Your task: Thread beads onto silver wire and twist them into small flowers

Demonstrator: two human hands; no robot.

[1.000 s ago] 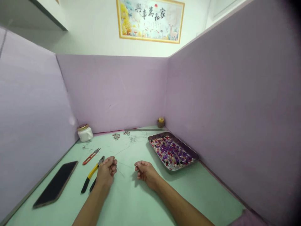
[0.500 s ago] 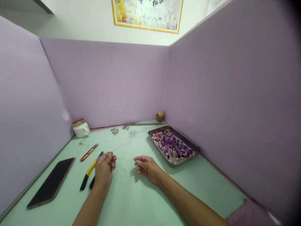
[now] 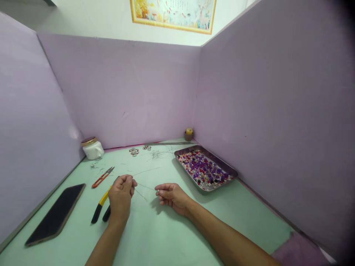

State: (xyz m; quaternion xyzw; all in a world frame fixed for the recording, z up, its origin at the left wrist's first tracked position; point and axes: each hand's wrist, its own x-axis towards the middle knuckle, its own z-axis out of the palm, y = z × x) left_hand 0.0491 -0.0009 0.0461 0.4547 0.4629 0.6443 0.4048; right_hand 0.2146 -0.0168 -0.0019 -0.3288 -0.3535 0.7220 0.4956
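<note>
My left hand [image 3: 121,197] pinches several thin wires together between thumb and fingers. One wire [image 3: 146,171] slants up and right from that pinch, and another points down and right. A third strand [image 3: 145,186] runs across to my right hand [image 3: 174,198], whose thumb and forefinger are closed on its end. A tiny pale spot, perhaps a bead, shows at these fingertips; it is too small to be sure. Pliers [image 3: 103,199] with yellow and black handles lie beside my left hand, which hides their jaws.
A metal tray [image 3: 205,190] of mixed beads stands at the right. Orange thread snips [image 3: 102,178] and a phone [image 3: 57,214] lie left. Farther back are a white jar [image 3: 93,149], beaded rings [image 3: 134,152], loose wires [image 3: 155,154] and a small pot [image 3: 189,135]. Purple partitions [image 3: 124,88] enclose the table.
The view has shifted slightly. My hands keep their grips and stay about the same distance apart. The wire between them now shows more clearly.
</note>
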